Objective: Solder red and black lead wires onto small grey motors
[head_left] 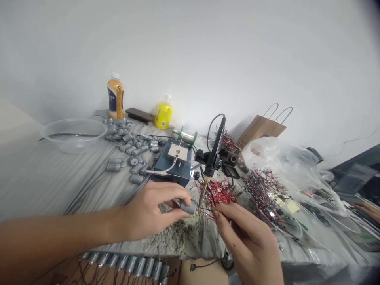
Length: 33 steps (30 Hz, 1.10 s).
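Between the thumb and fingers of my left hand (157, 208) is a small grey cylindrical motor (188, 207), its end facing right. My right hand (246, 233) pinches a thin dark wire (207, 209) that reaches left toward the motor's end. A soldering iron (214, 154) stands in a black holder, tip pointing down between the two hands, close to the wire end. Whether tip, wire and motor touch is too small to tell. Red wires (221, 192) lie in a heap behind my right hand.
Behind stand a blue feeder box (173, 168), a solder spool (187, 136), loose motors (139, 150), a clear bowl (75, 136), an orange bottle (115, 97) and a yellow bottle (163, 114). Wired motors (130, 265) line the front. Rightward are wire bundles, plastic bags (285, 158) and another person's hand (368, 209).
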Each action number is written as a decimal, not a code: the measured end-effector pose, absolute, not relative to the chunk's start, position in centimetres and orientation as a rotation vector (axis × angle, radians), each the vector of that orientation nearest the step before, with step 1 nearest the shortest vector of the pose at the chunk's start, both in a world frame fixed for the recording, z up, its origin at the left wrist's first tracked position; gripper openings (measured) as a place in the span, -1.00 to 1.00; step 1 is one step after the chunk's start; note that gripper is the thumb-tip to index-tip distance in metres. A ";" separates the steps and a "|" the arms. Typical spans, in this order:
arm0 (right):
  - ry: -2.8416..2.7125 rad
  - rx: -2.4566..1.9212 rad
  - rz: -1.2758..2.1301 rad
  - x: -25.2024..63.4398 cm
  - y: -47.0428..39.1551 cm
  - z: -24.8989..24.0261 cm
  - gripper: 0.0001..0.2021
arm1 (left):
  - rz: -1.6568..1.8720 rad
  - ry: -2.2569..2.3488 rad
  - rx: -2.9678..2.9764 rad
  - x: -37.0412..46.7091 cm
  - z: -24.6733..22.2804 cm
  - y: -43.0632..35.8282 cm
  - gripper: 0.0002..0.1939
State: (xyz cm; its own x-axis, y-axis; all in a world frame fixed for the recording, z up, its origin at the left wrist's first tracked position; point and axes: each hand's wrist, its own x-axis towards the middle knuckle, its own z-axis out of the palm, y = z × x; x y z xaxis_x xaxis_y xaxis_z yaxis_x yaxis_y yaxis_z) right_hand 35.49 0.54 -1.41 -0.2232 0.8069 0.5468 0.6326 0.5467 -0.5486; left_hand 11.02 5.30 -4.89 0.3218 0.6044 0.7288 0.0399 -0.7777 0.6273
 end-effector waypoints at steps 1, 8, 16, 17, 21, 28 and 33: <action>-1.943 -1.163 0.251 35.4 0.5 -1.3 -0.86 | 1.474 0.563 2.086 11.0 -4.8 5.3 -0.80; -1.990 -1.141 0.173 35.1 0.6 -0.5 -0.87 | 1.500 0.562 2.082 11.1 -4.9 5.4 -0.81; -1.908 -1.154 0.195 35.1 0.5 -0.8 -0.88 | 1.508 0.612 2.097 11.2 -5.1 5.4 -0.82; -1.902 -1.153 0.197 35.1 0.5 -0.8 -0.88 | 1.503 0.626 2.098 11.2 -5.1 5.3 -0.82; -1.890 -1.156 0.223 35.1 0.2 -0.9 -0.88 | 1.480 0.654 2.116 11.2 -5.2 5.2 -0.81; -1.861 -1.170 0.250 35.1 0.1 -0.8 -0.87 | 1.459 0.687 2.155 11.1 -5.0 5.1 -0.80; -1.840 -1.192 0.247 35.1 0.0 -0.7 -0.87 | 1.470 0.722 2.171 11.2 -5.0 5.1 -0.83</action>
